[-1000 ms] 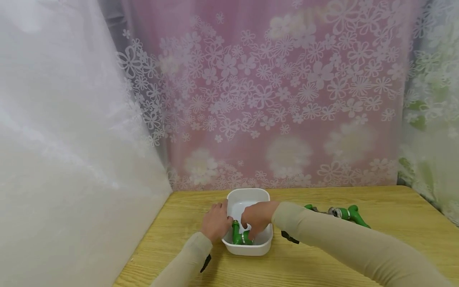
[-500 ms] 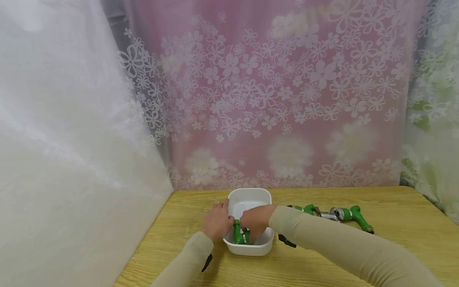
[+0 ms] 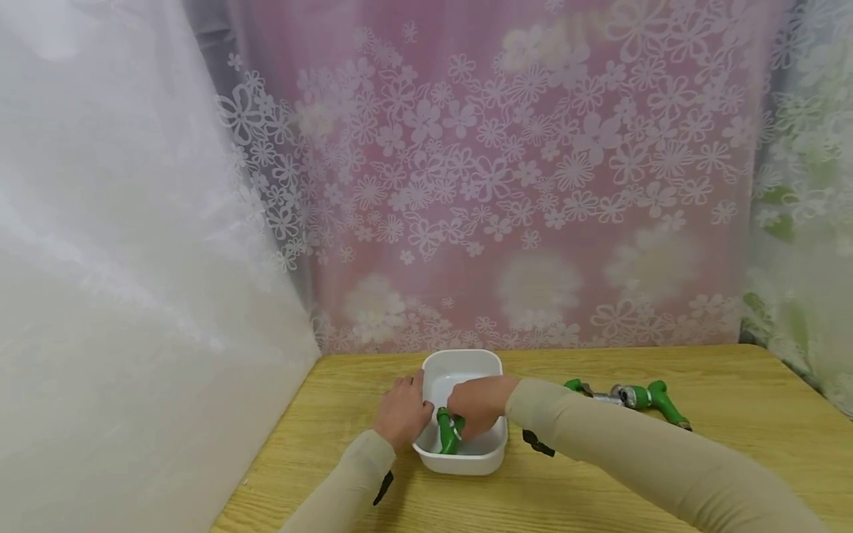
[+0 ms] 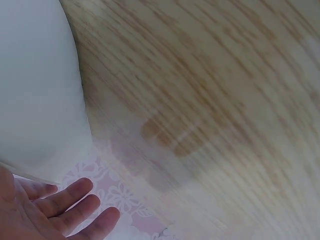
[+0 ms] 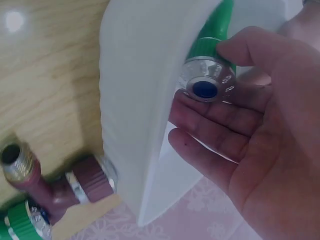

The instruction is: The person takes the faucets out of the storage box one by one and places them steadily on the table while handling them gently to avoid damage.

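In the head view a white plastic tub [image 3: 460, 465] stands on the table. A green tap [image 3: 446, 433] is inside it, at the near left. My right hand [image 3: 481, 403] reaches over the tub and grips this tap. The right wrist view shows the thumb on the green body and the fingers under its clear round knob [image 5: 207, 85], which has a blue centre. My left hand [image 3: 402, 411] rests at the tub's left rim. In the left wrist view its fingers [image 4: 75, 197] are extended and loosely spread beside the white wall.
Right of the tub, more green taps [image 3: 656, 400] with silvery parts lie on the wooden table [image 3: 573, 496], partly behind the right sleeve. The right wrist view shows a dark red tap [image 5: 65, 192] close to the tub's outer wall. A pink floral curtain [image 3: 520, 178] hangs behind.
My right fingers have closed on the green tap. It has turned and shifted a little right inside the tub. The left hand has stayed at the rim.
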A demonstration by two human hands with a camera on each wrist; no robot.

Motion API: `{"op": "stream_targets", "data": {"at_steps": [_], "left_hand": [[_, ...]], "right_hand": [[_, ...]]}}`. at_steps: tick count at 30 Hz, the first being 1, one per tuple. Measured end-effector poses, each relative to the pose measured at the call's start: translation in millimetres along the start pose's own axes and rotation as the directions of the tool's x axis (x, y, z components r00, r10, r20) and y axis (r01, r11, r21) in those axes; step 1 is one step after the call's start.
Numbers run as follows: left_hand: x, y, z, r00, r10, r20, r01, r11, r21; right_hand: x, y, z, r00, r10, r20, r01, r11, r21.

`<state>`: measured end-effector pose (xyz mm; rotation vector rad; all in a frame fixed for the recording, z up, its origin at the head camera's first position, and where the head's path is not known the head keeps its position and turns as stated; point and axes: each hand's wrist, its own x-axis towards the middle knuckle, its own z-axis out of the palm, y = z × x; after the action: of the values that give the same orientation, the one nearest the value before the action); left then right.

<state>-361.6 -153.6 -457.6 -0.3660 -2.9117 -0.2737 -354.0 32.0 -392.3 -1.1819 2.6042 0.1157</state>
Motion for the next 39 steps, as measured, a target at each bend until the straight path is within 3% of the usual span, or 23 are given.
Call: {"op": "stream_targets", "data": {"at_steps": [10,24,32,39], "left_hand": [[-0.2,0.2,3.5,1.000,-0.005,-0.009,0.005,1.000,0.006],[1.1,0.6,5.2,0.999,-0.042,0.015,0.043,0.999,-0.018],[-0.5,0.6,2.8,1.000,-0.023,0.010,0.023,0.999,-0.039],[-0.5,1.1,1.6,1.000,-0.010,0.001,0.010,0.999,-0.045]], "right_hand": [[-19.3,14.1,-16.3,0.998,0.013,-0.060,-0.008,0.996,0.093],[-49.2,30.5,-42.3,0.990,0.025,-0.139,-0.014,0.997,0.080],[-74.2,42.8,-52.3,0.986,0.076,-0.146,-0.062,0.993,0.100],[-95.7,60.4,-55.8,0.979,0.077,-0.190,-0.068,0.996,0.052]]}}
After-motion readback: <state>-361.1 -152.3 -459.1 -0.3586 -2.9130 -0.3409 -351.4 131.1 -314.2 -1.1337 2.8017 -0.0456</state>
